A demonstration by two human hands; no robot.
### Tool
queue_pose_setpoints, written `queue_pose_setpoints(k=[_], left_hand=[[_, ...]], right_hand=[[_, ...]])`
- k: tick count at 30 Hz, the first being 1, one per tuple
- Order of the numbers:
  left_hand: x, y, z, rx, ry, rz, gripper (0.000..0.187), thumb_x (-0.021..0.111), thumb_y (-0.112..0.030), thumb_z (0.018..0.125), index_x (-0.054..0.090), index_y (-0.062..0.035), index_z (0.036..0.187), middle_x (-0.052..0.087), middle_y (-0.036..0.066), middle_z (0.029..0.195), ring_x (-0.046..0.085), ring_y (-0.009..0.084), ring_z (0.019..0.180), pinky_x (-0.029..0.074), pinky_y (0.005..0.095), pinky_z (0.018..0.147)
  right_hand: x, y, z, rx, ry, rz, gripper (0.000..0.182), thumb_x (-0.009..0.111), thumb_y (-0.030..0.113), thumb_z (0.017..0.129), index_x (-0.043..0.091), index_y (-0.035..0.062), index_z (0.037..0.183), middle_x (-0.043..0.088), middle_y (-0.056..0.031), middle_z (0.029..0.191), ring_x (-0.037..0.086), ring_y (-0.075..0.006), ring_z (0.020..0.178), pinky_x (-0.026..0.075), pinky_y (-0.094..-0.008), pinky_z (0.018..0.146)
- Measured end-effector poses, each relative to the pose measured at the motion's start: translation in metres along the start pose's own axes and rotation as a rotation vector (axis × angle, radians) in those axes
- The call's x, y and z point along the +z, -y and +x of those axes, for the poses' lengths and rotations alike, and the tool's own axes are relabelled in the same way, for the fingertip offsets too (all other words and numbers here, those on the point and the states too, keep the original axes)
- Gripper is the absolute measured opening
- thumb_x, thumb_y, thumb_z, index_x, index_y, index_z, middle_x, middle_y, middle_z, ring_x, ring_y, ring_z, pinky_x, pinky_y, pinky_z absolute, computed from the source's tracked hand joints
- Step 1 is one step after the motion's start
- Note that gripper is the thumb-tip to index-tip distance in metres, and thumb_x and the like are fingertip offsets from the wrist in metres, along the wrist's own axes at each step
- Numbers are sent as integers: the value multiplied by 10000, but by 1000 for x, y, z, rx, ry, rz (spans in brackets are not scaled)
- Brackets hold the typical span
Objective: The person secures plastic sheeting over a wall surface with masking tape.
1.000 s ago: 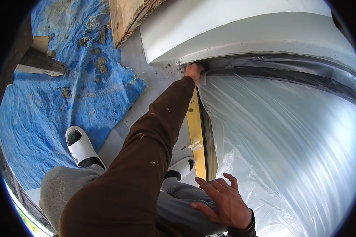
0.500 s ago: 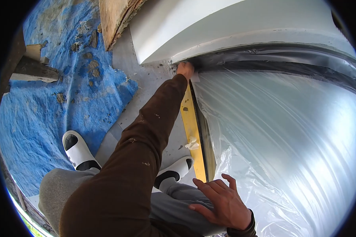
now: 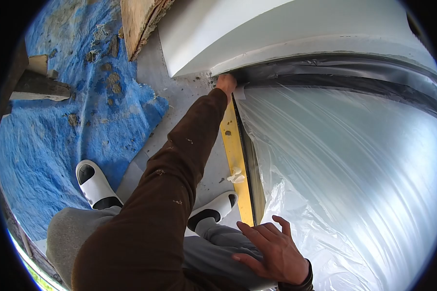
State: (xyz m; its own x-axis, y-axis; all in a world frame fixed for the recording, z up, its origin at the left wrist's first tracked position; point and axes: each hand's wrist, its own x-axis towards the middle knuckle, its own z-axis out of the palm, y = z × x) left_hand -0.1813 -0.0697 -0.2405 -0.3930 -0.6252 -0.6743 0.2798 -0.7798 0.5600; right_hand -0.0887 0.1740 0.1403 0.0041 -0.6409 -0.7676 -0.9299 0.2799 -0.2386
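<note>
My left hand, at the end of a brown sleeve, reaches to the corner where the white wall meets the dark window frame. Its fingers are bent and pressed together at the end of a dark plastic strip; the fingertips are hidden, and I cannot tell what they hold. A small pale piece of tape shows just beside them. Clear plastic film covers the glass in wrinkled folds. Over the film's lower left edge, near my knee, hovers my right hand, open, fingers spread and nothing in it.
Yellow board runs along the frame, with a crumpled white scrap on it. Blue tarp, spotted with dirt, spreads over the floor at left. A rough wooden panel and a timber block stand near it. My feet wear white slides.
Almost nothing differs. The view has shifted very slightly; the left hand stays at the frame corner and the right hand keeps its spread pose.
</note>
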Motion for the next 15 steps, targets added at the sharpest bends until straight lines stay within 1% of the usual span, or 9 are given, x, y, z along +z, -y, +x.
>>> queue_pose_setpoints(k=[1, 4, 7, 9, 10, 11, 13, 14, 15], left_hand=[[3, 5, 3, -1, 1, 2, 220, 552, -55, 786, 628, 46, 966, 622, 214, 977, 589, 279, 896, 442, 381, 782], [0, 16, 14, 61, 24, 69, 304, 502, -134, 838, 604, 48, 1059, 611, 204, 1045, 571, 294, 953, 420, 390, 842], [7, 5, 10, 121, 54, 99, 363, 468, -187, 873, 589, 49, 1121, 604, 198, 1091, 560, 304, 991, 405, 396, 882], [15, 4, -11, 330, 28, 427, 425, 367, -242, 925, 562, 49, 1166, 603, 215, 1110, 564, 323, 1006, 409, 392, 903], [19, -7, -23, 323, 128, 519, 354, 348, -238, 948, 587, -151, 1195, 503, 258, 1310, 374, 481, 1285, 310, 560, 1015], [28, -23, -44, 321, 132, 520, 354, 348, -238, 948, 587, -151, 1195, 503, 258, 1310, 374, 481, 1285, 310, 560, 1015], [55, -48, -91, 601, 194, 621, 287, 379, -208, 917, 586, -86, 1074, 531, 289, 1233, 430, 508, 1207, 322, 579, 1002], [65, -49, -102, 600, 196, 622, 287, 379, -208, 917, 586, -86, 1074, 531, 289, 1233, 430, 508, 1207, 322, 579, 1002], [75, -48, -111, 730, 97, 793, 267, 379, -163, 911, 575, -37, 1042, 561, 291, 1137, 489, 483, 1094, 376, 523, 959]], right_hand=[[-3, 4, 0, 12, 15, -9, 598, 645, 465, 856, 535, 46, 1268, 657, -131, 936, 621, -273, 940, 276, -516, 1041], [-5, 8, 3, -8, 19, -19, 599, 644, 467, 857, 532, 48, 1271, 651, -125, 922, 620, -272, 930, 277, -513, 1038], [0, 3, 2, -35, -11, -33, 599, 646, 466, 856, 529, 53, 1274, 645, -119, 914, 618, -271, 921, 280, -508, 1037], [-1, 2, 2, -33, -22, -40, 598, 648, 465, 855, 528, 58, 1275, 644, -117, 913, 618, -270, 919, 281, -505, 1037], [-1, 2, 2, -25, -12, -40, 596, 651, 462, 853, 528, 62, 1276, 641, -114, 910, 617, -269, 918, 285, -503, 1035], [-1, 3, 2, -21, -4, -40, 594, 654, 459, 850, 527, 66, 1277, 638, -112, 907, 616, -269, 917, 288, -502, 1032], [1, 2, 1, -27, -19, -25, 593, 656, 456, 849, 527, 68, 1277, 635, -109, 903, 615, -268, 913, 291, -500, 1030], [2, 2, 0, -34, -33, -18, 592, 659, 453, 847, 526, 70, 1277, 632, -107, 900, 613, -267, 910, 293, -499, 1028], [2, 2, -2, -31, -35, -17, 592, 659, 453, 847, 526, 70, 1277, 632, -107, 900, 613, -267, 910, 293, -499, 1028]])
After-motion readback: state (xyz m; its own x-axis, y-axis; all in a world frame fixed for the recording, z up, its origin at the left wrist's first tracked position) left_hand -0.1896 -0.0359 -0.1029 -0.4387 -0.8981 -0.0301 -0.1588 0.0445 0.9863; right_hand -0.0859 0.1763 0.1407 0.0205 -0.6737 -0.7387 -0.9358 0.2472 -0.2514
